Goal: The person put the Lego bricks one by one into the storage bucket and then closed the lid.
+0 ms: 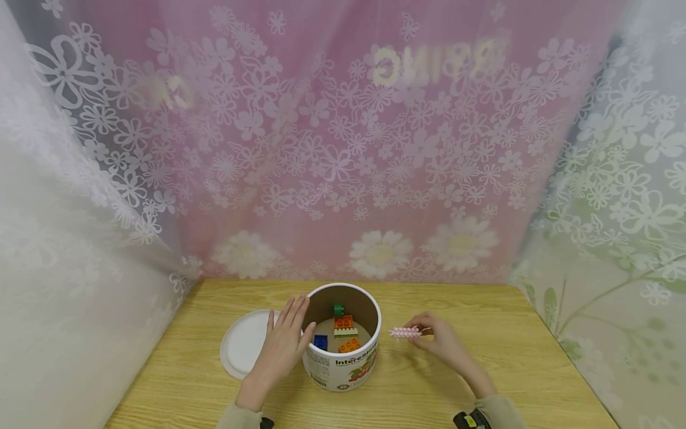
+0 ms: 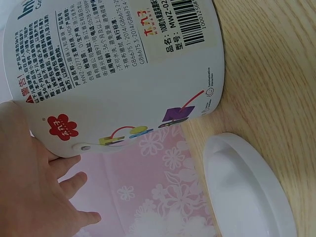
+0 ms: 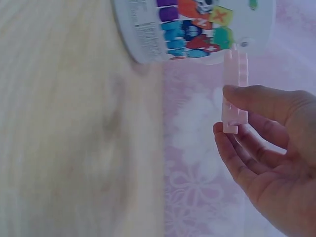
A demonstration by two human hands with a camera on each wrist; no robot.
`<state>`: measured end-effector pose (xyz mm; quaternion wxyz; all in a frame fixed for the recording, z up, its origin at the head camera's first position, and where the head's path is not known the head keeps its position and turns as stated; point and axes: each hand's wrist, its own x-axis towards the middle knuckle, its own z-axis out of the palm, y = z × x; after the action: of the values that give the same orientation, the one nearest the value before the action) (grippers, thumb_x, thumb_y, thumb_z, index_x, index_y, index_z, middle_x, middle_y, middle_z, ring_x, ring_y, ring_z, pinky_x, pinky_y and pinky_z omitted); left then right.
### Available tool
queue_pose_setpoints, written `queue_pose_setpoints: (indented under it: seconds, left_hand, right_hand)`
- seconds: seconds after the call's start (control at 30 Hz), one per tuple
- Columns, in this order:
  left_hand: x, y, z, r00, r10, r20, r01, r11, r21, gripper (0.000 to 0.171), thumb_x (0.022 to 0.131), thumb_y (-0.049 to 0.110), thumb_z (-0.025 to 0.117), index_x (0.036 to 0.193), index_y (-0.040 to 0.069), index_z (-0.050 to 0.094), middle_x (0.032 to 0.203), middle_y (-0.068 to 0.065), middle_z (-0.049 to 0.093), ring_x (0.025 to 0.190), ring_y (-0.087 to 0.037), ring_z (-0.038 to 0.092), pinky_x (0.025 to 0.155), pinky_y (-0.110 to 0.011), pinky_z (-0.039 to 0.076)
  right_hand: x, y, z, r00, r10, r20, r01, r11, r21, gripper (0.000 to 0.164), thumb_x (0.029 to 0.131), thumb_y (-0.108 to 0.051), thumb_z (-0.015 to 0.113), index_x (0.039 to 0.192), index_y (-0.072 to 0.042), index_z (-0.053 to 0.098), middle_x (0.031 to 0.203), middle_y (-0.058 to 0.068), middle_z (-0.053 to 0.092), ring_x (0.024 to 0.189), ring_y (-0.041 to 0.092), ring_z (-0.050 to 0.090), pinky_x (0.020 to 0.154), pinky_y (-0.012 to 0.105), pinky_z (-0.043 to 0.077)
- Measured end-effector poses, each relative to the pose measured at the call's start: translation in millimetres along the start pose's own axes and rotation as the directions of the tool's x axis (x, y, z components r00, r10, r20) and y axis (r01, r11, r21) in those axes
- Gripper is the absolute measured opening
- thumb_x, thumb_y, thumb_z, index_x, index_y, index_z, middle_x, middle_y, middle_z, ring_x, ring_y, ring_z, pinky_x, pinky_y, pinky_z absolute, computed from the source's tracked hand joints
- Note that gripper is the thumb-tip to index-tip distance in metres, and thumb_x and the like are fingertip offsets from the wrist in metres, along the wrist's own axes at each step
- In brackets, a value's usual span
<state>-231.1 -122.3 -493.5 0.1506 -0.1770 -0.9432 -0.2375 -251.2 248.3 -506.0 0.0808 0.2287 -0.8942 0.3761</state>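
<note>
My right hand pinches a pink toy brick between thumb and fingers, just to the right of a white printed tub. In the right wrist view the studded pink brick stands out beyond the fingertips. With fingers straight, my left hand rests against the tub's left rim. Inside the tub lie several bricks: a blue brick, an orange brick, another orange one behind, a pale yellow brick and a green brick.
A white round lid lies on the wooden table left of the tub, partly behind my left hand. Flowered pink curtain hangs along the table's back edge, with pale curtains at both sides.
</note>
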Motion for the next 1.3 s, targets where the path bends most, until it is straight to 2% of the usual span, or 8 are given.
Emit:
queue_pose_setpoints:
  seconds: [0.13, 0.33, 0.47, 0.87, 1.3]
  left_hand:
    - [0.0, -0.5, 1.1, 1.0, 0.0, -0.003, 0.0, 1.0, 0.003, 0.063, 0.108, 0.046, 0.042, 0.158, 0.008, 0.037, 0.165, -0.008, 0.032, 0.153, -0.032, 0.024, 0.119, -0.069, 0.01]
    - [0.0, -1.6, 2.6, 1.0, 0.004, -0.012, -0.004, 1.0, 0.005, 0.062, 0.109, 0.045, 0.042, 0.158, 0.008, 0.037, 0.165, -0.008, 0.032, 0.153, -0.034, 0.025, 0.118, -0.07, 0.01]
    - [-0.1, -0.1, 1.2, 1.0, 0.004, -0.015, -0.004, 1.0, 0.008, 0.062, 0.109, 0.045, 0.042, 0.158, 0.007, 0.037, 0.164, -0.008, 0.032, 0.152, -0.034, 0.026, 0.118, -0.07, 0.012]
    - [-0.3, 1.2, -0.5, 1.0, 0.005, -0.015, -0.005, 1.0, 0.006, 0.062, 0.109, 0.044, 0.042, 0.158, 0.007, 0.037, 0.164, -0.009, 0.032, 0.152, -0.035, 0.026, 0.118, -0.07, 0.011]
    - [-0.9, 1.0, 0.2, 1.0, 0.007, -0.019, -0.007, 1.0, 0.016, 0.061, 0.109, 0.042, 0.043, 0.158, 0.007, 0.036, 0.165, -0.008, 0.032, 0.152, -0.033, 0.026, 0.118, -0.069, 0.011]
  right_hand:
    - [6.6, -7.3, -6.6, 0.999, 0.015, -0.035, -0.016, 1.0, -0.022, 0.021, 0.087, -0.006, 0.079, 0.107, -0.011, 0.075, 0.109, 0.009, 0.065, 0.091, 0.023, 0.067, 0.079, 0.038, 0.06]
    - [17.8, -21.1, -12.1, 0.994, -0.017, -0.112, 0.012, 0.999, -0.046, 0.022, 0.088, -0.007, 0.079, 0.109, -0.009, 0.074, 0.106, 0.007, 0.065, 0.088, 0.023, 0.065, 0.079, 0.043, 0.06]
    - [25.7, -30.6, -14.5, 0.992, -0.024, -0.124, 0.017, 0.998, -0.054, 0.023, 0.089, -0.009, 0.079, 0.111, -0.009, 0.074, 0.105, 0.005, 0.064, 0.089, 0.019, 0.063, 0.081, 0.041, 0.06]
    - [50.6, -57.5, -10.5, 0.99, -0.078, -0.117, 0.075, 0.997, -0.026, 0.022, 0.087, -0.008, 0.08, 0.108, -0.006, 0.075, 0.105, 0.007, 0.065, 0.091, 0.023, 0.066, 0.082, 0.038, 0.06]
    - [81.0, -86.7, 20.2, 0.987, -0.152, -0.044, 0.154, 0.987, 0.055, 0.022, 0.089, -0.009, 0.079, 0.111, -0.008, 0.075, 0.11, 0.011, 0.063, 0.091, 0.023, 0.065, 0.082, 0.041, 0.06]
